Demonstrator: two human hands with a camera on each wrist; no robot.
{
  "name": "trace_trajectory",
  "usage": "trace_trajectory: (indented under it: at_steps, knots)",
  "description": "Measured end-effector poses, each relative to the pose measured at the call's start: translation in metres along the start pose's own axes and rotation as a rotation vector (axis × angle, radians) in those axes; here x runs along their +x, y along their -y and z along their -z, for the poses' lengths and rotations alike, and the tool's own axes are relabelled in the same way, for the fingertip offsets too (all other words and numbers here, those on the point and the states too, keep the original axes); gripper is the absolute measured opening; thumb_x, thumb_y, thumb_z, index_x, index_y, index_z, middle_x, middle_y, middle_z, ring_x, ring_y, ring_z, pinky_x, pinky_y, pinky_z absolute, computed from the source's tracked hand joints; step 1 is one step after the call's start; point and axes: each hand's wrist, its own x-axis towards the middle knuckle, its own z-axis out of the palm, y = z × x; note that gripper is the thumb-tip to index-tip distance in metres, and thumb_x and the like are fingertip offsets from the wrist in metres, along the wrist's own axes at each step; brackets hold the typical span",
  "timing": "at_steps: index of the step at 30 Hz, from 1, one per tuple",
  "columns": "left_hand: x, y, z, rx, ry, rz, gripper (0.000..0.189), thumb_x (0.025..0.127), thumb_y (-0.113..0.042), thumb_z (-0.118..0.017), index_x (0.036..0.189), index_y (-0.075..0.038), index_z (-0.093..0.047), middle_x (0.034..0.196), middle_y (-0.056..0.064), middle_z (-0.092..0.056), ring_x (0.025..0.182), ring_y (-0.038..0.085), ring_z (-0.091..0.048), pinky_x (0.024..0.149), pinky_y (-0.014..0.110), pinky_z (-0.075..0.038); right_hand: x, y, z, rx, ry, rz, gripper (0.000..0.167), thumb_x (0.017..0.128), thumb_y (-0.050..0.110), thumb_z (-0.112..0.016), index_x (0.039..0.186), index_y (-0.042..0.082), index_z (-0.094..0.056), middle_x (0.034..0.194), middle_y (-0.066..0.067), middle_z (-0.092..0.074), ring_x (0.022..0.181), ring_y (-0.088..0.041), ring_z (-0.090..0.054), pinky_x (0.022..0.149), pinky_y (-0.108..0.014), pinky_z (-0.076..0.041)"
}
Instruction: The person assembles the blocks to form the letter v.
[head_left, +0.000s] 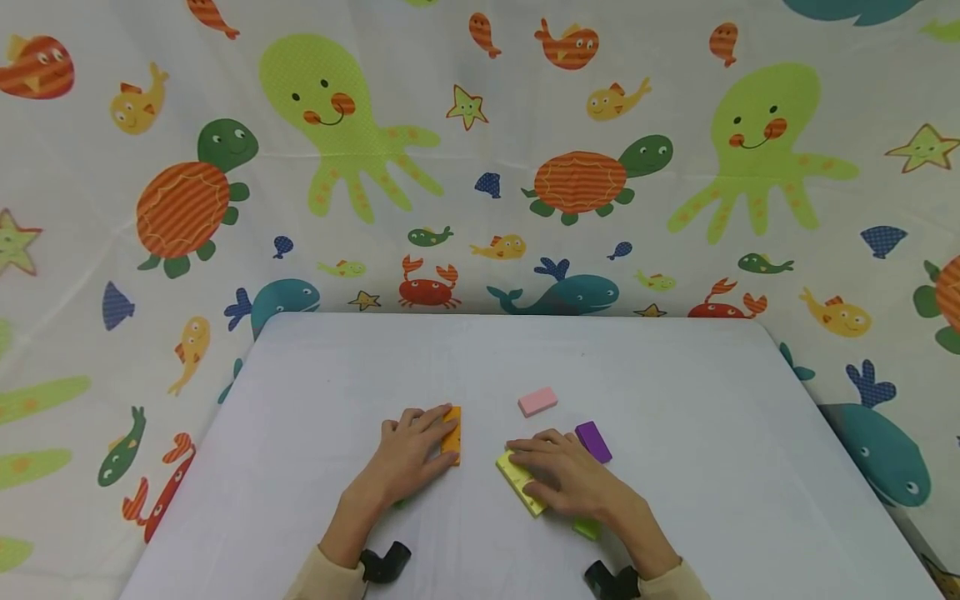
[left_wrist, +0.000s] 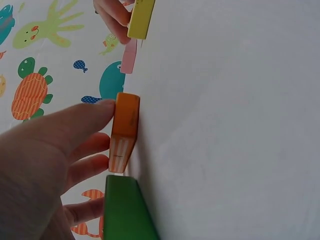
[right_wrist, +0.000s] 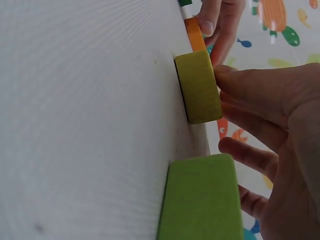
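Note:
An orange block [head_left: 451, 435] stands lengthwise near the middle of the white table, and my left hand [head_left: 408, 450] rests its fingers and thumb on it. In the left wrist view, the thumb touches the upper edge of the orange block [left_wrist: 125, 132], and a green block [left_wrist: 125, 207] lies nearer the wrist. My right hand [head_left: 570, 475] touches a slanted yellow block [head_left: 520, 485] with outstretched fingers and thumb. The thumb tip meets the edge of the yellow block [right_wrist: 199, 87] in the right wrist view. A light green block [right_wrist: 202, 200] lies under that hand, near the palm.
A pink block [head_left: 537, 402] lies beyond the hands. Just past the right hand's knuckles is a purple block [head_left: 593, 442]. The white table [head_left: 360, 358] ends at a sea-animal printed cloth [head_left: 465, 217] behind and at the sides.

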Motion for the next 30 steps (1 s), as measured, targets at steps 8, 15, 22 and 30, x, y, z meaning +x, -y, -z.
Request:
trace_trajectory:
  at_steps: [8,15,22,30]
  knots:
    - [0.000,0.000,-0.001,-0.005,-0.017,-0.002,0.050,0.091,-0.045,-0.069,0.134,-0.020,-0.065,0.151,0.002,-0.051,0.126,0.030,-0.050,0.087,0.050,-0.038,-0.001,0.001,0.002,0.027,0.003,0.011,0.038,0.094,0.031,-0.066,0.131,0.022,-0.067,0.148,0.007,-0.056,0.127,-0.019,-0.051,0.102,-0.045,-0.044]
    - [0.000,0.001,-0.001,-0.007,-0.003,0.018,0.051,0.091,-0.048,-0.069,0.135,-0.021,-0.065,0.152,0.001,-0.050,0.126,0.029,-0.049,0.087,0.049,-0.037,-0.001,0.000,0.001,0.022,0.006,0.025,0.036,0.095,0.030,-0.066,0.130,0.021,-0.068,0.146,0.006,-0.057,0.126,-0.018,-0.052,0.101,-0.044,-0.045]
    - [-0.001,0.001,0.001,-0.018,-0.003,0.033,0.051,0.090,-0.049,-0.070,0.133,-0.022,-0.066,0.150,0.001,-0.051,0.125,0.026,-0.050,0.086,0.047,-0.037,-0.002,0.000,0.004,0.009,0.019,0.002,0.041,0.091,0.032,-0.071,0.130,0.021,-0.068,0.146,0.006,-0.057,0.126,-0.018,-0.051,0.100,-0.043,-0.046]
    - [-0.002,0.000,0.003,-0.028,0.001,0.038,0.050,0.089,-0.048,-0.071,0.131,-0.021,-0.067,0.147,0.002,-0.053,0.125,0.026,-0.051,0.086,0.045,-0.037,-0.003,0.004,0.012,0.042,0.094,-0.109,0.056,0.083,0.046,-0.076,0.133,0.023,-0.066,0.148,0.007,-0.053,0.130,-0.018,-0.047,0.106,-0.047,-0.043]
